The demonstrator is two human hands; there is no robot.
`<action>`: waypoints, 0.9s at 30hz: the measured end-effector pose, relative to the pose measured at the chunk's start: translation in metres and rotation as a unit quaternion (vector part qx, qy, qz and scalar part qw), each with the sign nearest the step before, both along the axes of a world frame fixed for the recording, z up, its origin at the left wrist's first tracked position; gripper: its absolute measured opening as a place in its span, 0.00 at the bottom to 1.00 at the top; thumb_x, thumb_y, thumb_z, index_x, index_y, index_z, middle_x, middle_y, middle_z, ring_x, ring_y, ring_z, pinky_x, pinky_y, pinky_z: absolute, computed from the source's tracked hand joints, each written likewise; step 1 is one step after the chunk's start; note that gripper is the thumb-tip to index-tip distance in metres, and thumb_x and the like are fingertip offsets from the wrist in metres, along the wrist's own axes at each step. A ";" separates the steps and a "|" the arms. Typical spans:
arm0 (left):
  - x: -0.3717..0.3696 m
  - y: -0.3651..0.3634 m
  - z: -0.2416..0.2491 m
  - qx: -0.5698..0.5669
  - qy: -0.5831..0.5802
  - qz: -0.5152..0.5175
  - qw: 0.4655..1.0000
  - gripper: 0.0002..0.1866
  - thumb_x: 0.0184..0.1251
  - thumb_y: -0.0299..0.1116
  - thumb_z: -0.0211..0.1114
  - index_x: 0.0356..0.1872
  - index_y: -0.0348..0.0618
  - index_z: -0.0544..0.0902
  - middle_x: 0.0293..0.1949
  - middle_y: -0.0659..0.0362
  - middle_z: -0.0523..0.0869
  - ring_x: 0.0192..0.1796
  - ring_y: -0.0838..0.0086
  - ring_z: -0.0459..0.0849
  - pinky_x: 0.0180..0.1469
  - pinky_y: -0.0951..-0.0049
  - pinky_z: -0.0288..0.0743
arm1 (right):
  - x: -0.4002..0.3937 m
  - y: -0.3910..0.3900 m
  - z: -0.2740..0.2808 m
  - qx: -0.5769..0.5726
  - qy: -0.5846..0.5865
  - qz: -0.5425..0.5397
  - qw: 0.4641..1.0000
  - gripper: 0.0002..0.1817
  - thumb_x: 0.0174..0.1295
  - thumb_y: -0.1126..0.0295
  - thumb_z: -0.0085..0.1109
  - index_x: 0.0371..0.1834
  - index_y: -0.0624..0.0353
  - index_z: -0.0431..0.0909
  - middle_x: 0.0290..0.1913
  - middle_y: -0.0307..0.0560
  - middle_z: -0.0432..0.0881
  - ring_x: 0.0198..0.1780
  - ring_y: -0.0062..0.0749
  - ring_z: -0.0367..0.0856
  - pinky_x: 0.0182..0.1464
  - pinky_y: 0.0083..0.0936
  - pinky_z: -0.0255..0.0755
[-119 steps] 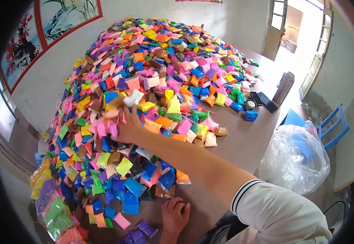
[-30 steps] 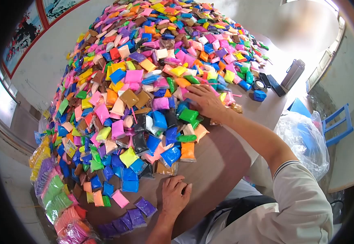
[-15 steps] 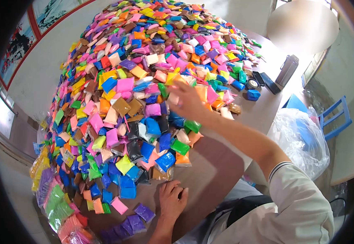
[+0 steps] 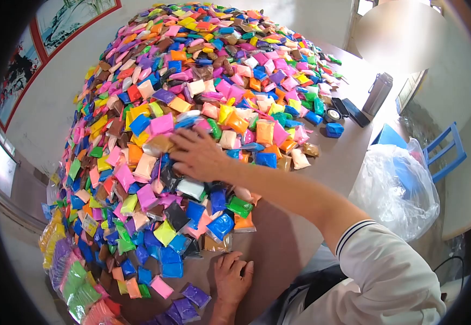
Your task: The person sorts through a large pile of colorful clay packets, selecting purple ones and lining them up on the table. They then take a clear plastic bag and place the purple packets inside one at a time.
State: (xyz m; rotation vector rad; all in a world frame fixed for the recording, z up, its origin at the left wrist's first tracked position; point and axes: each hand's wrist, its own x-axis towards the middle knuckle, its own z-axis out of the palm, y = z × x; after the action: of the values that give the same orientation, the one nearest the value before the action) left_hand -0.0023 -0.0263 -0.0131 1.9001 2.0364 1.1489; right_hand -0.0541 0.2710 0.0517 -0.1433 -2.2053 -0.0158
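My right hand [image 4: 198, 154] is over the pile of small colored packets [image 4: 162, 203], palm down with its fingers stretched out. Its fingertips touch a brown packet [image 4: 158, 144], slightly blurred, and black packets lie partly hidden under the palm. A pink packet [image 4: 162, 124] lies just beyond the fingers. On the bare brown table by the pile's near edge rests my left hand [image 4: 232, 277], loosely bent, thumb apart from the fingers, with nothing seen in it. Several purple packets [image 4: 196, 295] lie to its left, and a clear-edged brown packet [image 4: 217, 243] is just above it.
The pile covers most of the table [image 4: 279, 216]. Bundled bags [image 4: 78, 281] hang at the left edge. A grey flask [image 4: 378, 94], a dark open case [image 4: 358, 111] and a round tin [image 4: 333, 114] stand at right. Beyond are a clear plastic bag [image 4: 395, 189] and a blue chair [image 4: 452, 154].
My right hand has moved left and nearer across the pile, from the orange and yellow packets to the brown one. My left hand stays on the table. The view has shifted slightly.
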 end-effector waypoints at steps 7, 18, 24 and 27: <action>0.000 -0.002 -0.003 -0.002 0.007 -0.003 1.000 0.09 0.57 0.33 0.71 0.26 0.43 0.80 0.47 0.58 0.83 0.46 0.61 0.80 0.49 0.60 0.72 | 0.066 0.082 0.004 0.045 -0.089 -0.130 0.986 0.09 0.57 0.62 0.62 0.40 0.48 0.82 0.59 0.37 0.75 0.66 0.38 0.68 0.64 0.47 0.61; -0.002 0.000 -0.003 -0.002 0.012 -0.004 1.000 0.08 0.57 0.33 0.72 0.27 0.44 0.81 0.45 0.58 0.83 0.47 0.60 0.80 0.48 0.60 0.72 | 0.074 0.141 0.046 -0.203 0.024 -0.240 0.949 0.08 0.55 0.64 0.62 0.31 0.53 0.86 0.40 0.47 0.86 0.46 0.45 0.83 0.47 0.44 0.73; -0.004 0.000 0.000 -0.012 -0.007 -0.008 1.000 0.08 0.57 0.34 0.72 0.28 0.45 0.82 0.45 0.60 0.83 0.47 0.61 0.80 0.47 0.60 0.72 | -0.028 0.120 0.041 -0.324 0.043 -0.101 0.940 0.21 0.54 0.56 0.65 0.47 0.56 0.81 0.42 0.55 0.86 0.44 0.52 0.84 0.46 0.43 0.77; -0.005 -0.002 -0.002 -0.023 -0.017 -0.007 1.000 0.08 0.57 0.34 0.72 0.28 0.46 0.82 0.45 0.60 0.83 0.47 0.62 0.81 0.47 0.61 0.72 | -0.068 0.123 0.029 -0.291 0.070 -0.121 0.947 0.33 0.51 0.55 0.68 0.59 0.60 0.74 0.50 0.60 0.83 0.50 0.52 0.83 0.53 0.41 0.76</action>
State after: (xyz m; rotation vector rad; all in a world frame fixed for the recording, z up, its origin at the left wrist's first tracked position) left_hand -0.0074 -0.0279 -0.0150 1.8574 2.0099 1.1134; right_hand -0.1219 0.3935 0.0806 -0.7202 -1.9777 0.4965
